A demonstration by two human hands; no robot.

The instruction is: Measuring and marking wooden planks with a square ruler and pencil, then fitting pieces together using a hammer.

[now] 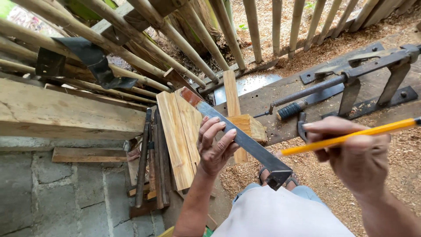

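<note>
Two bare hands worked over a sawdust-strewn bench beside a fence of round wooden poles. The left hand was closed around a long flat metal bar, fingers curled over its upper edge, holding it slanted from upper left to lower right; the bar's rusty tip lay against pale wooden boards leaning by the bench, and its lower end carried a small angled bracket above the person's lap. The right hand gripped a yellow pencil, its point just beside the bar's edge. A wooden block sat behind the bar. A metal clamp frame and a dark-handled tool lay on the bench, well apart from the hands.
</note>
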